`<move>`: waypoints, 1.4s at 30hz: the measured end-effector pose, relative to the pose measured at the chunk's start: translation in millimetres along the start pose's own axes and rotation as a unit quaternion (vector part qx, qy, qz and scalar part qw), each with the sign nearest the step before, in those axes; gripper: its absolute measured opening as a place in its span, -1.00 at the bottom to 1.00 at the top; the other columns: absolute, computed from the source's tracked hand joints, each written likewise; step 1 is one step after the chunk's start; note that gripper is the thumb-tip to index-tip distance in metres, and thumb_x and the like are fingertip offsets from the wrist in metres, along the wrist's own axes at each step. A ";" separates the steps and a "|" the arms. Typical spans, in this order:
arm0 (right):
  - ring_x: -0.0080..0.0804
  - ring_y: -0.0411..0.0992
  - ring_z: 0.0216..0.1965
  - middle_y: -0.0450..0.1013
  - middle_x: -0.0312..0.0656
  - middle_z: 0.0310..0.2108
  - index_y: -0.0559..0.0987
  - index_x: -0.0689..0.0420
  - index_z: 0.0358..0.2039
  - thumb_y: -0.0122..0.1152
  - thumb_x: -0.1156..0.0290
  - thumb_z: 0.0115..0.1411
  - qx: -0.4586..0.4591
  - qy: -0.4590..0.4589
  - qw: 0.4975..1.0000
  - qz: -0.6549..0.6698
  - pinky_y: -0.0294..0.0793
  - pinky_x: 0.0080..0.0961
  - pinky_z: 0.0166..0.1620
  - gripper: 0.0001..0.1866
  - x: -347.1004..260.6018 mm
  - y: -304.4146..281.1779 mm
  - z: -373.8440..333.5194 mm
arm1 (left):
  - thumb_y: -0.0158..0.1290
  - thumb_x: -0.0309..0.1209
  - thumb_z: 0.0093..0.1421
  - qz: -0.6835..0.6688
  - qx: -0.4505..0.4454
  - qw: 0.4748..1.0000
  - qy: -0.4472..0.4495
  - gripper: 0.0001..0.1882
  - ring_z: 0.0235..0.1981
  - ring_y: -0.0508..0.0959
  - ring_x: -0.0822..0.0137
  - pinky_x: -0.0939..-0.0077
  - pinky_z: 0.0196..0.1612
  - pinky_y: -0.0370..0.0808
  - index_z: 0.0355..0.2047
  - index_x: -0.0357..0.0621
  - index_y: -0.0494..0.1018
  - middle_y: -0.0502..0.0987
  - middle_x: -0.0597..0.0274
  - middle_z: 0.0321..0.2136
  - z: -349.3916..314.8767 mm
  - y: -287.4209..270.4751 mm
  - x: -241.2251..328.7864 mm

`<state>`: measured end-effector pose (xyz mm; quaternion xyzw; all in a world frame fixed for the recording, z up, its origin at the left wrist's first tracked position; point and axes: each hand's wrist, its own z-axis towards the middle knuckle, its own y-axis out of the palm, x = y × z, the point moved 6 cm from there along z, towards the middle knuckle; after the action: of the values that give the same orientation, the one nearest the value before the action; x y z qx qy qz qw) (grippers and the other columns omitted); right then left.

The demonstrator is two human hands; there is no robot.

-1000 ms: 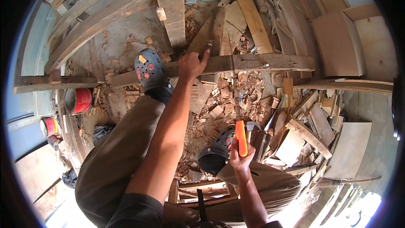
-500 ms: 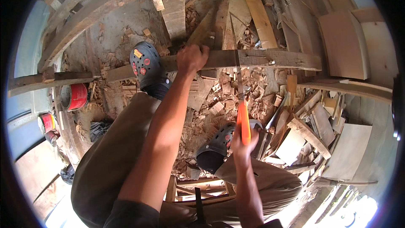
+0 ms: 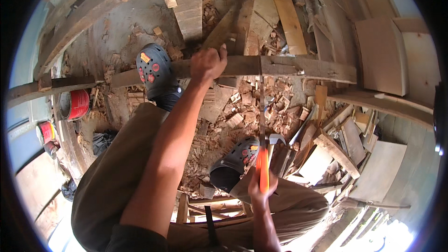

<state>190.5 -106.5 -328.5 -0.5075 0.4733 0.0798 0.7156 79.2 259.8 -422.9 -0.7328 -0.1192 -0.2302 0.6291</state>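
My right hand (image 3: 262, 185) is closed round the orange handle of a hand saw (image 3: 262, 112). The saw's narrow blade runs away from me and crosses a long wooden beam (image 3: 284, 66), its far end at the beam. Gripping that beam from above, left of the blade, is my left hand (image 3: 208, 62), fingers wrapped over the far side and thumb raised. My left foot, in a dark clog (image 3: 155, 71), presses on the beam further left. The other clog (image 3: 234, 162) rests on the littered floor near the saw handle.
Wood chips (image 3: 235, 120) cover the floor under the beam. Offcuts (image 3: 338, 151) are heaped at the right, beside a leaning panel (image 3: 379, 170). A red can (image 3: 75, 104) stands at the left. A wide plank (image 3: 186, 9) and a yellowish board (image 3: 287, 16) lie beyond the beam.
My right hand has drawn the saw back toward me, so less blade reaches past the beam. My left hand still grips the beam. The whole view has shifted slightly.
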 end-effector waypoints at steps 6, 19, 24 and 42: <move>-0.49 0.44 -0.70 0.42 -0.24 -0.72 0.53 0.22 -0.46 0.20 0.45 0.18 -0.018 0.060 0.997 0.051 0.42 -0.50 -0.61 -0.87 -20.6 47.1 127.9 | -0.13 -0.03 0.35 0.013 0.008 1.000 0.018 -0.38 -0.41 0.66 -0.19 -0.02 -0.20 0.60 -0.58 -0.29 0.61 0.59 -0.26 -0.54 3.2 8.1 15.2; -0.53 0.40 -0.64 0.46 -0.24 -0.61 0.55 0.28 -0.31 0.25 0.52 0.15 -0.100 0.061 0.990 0.081 0.44 -0.57 -0.48 -0.87 -24.4 -4.0 19.7 | -0.11 -0.01 0.33 0.016 0.033 0.999 0.016 -0.40 -0.40 0.65 -0.17 -0.02 -0.21 0.58 -0.60 -0.24 0.61 0.60 -0.19 -0.54 4.6 1.9 8.3; -0.55 0.42 -0.57 0.45 -0.29 -0.57 0.52 0.21 -0.30 0.24 0.15 0.27 -0.100 -0.039 0.980 0.170 0.43 -0.59 -0.42 -0.66 -12.5 -10.0 11.0 | -0.11 0.01 0.32 0.009 0.021 1.000 0.012 -0.40 -0.37 0.66 -0.16 0.00 -0.17 0.58 -0.56 -0.25 0.63 0.61 -0.19 -0.52 4.4 4.6 6.5; -0.56 0.46 -0.57 0.55 -0.14 -0.50 0.60 0.28 -0.25 0.18 0.47 0.18 -0.096 -0.027 0.995 -0.005 0.44 -0.54 -0.45 -0.82 -7.8 -36.8 -15.9 | -0.08 -0.03 0.32 0.012 0.028 0.999 0.015 -0.42 -0.44 0.66 -0.18 -0.02 -0.24 0.61 -0.62 -0.24 0.61 0.58 -0.24 -0.58 4.3 5.6 3.3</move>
<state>198.7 -133.7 -299.2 -0.5740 0.4412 0.1353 0.6765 85.5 262.7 -426.6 -0.7129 -0.1069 -0.2303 0.6537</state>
